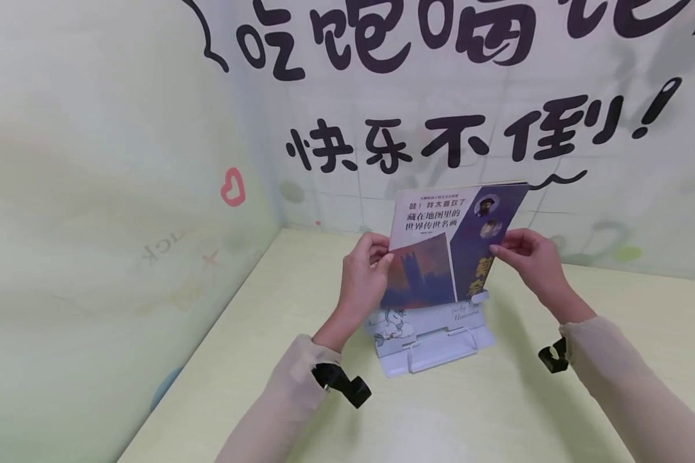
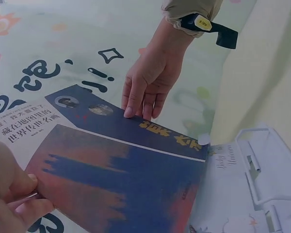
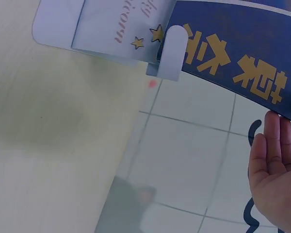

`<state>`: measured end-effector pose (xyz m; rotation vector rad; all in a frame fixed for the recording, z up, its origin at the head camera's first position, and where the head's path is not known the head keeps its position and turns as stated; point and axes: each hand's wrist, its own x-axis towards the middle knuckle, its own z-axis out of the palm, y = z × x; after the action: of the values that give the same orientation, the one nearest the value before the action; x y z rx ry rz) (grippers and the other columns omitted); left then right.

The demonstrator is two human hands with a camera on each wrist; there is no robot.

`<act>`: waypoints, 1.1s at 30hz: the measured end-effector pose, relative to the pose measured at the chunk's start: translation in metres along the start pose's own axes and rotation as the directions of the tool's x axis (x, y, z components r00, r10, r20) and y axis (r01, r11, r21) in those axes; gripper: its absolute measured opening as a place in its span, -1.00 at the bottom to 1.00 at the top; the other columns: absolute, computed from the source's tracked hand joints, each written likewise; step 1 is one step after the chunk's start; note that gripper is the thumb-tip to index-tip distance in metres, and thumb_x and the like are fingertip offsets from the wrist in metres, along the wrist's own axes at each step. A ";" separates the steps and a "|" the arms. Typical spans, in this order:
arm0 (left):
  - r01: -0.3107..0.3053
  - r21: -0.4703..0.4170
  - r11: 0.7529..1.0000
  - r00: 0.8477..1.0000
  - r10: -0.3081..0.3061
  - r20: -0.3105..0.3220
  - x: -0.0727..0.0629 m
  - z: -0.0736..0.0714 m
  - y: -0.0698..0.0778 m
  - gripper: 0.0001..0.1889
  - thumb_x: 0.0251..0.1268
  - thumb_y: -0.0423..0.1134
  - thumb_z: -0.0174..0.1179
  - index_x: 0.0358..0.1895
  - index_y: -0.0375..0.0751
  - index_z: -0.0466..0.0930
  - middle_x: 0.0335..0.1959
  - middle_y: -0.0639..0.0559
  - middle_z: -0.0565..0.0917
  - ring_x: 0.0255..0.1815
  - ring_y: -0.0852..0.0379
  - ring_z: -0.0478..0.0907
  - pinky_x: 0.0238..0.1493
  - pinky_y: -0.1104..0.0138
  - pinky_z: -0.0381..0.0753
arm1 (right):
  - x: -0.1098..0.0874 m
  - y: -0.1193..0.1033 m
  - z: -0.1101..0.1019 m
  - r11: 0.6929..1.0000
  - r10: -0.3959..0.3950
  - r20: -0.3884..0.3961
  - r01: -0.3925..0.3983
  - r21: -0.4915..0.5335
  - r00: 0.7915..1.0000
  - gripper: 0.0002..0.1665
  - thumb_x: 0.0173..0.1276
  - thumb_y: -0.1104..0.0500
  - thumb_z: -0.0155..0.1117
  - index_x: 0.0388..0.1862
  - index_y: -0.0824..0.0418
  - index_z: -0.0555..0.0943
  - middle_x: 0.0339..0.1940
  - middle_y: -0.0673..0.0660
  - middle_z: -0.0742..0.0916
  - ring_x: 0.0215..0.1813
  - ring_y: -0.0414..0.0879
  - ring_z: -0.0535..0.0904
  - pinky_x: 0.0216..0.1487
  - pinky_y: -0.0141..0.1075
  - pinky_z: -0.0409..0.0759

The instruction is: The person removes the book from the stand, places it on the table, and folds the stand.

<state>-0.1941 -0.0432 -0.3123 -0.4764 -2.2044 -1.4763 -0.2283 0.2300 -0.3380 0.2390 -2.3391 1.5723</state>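
Observation:
A thin book (image 1: 419, 270) with a white, blue and orange cover leans upright against a pale book stand (image 1: 388, 344) printed with a unicorn drawing and lettering. My left hand (image 1: 363, 275) pinches the book's left edge, thumb on the cover and fingers behind. At the opposite edge my right hand (image 1: 535, 265) pinches it, the thumb in front. The right wrist view shows a rounded white tab (image 3: 173, 53) of the stand overlapping the front of the book's lower corner. Most of the stand's back support is hidden behind the book.
The stand rests on a pale yellow table (image 1: 255, 379). A wire loop (image 1: 443, 352) lies across its base. Behind the table hangs a white printed backdrop (image 1: 469, 138) with large black writing; a pale green one (image 1: 104, 225) hangs at the left. Each sleeve carries a black wrist device (image 1: 344, 384).

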 end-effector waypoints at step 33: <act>0.206 -0.377 0.903 0.966 -0.126 0.226 0.014 0.074 0.041 -0.79 0.11 -0.57 0.16 -0.15 -0.40 0.48 -0.33 -0.23 0.67 -0.36 0.08 0.65 -0.38 0.39 0.63 | -0.069 -0.030 -0.123 0.977 -0.014 -0.222 -0.034 -0.209 0.975 -0.68 0.16 0.29 0.32 -0.24 -0.13 0.54 -0.48 -0.36 0.60 -0.46 -0.50 0.52 -0.39 -0.71 0.43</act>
<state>-0.1972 0.0411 -0.2969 -0.5965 -2.1309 -2.0713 -0.1343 0.3300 -0.2928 0.0016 -2.3085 1.2676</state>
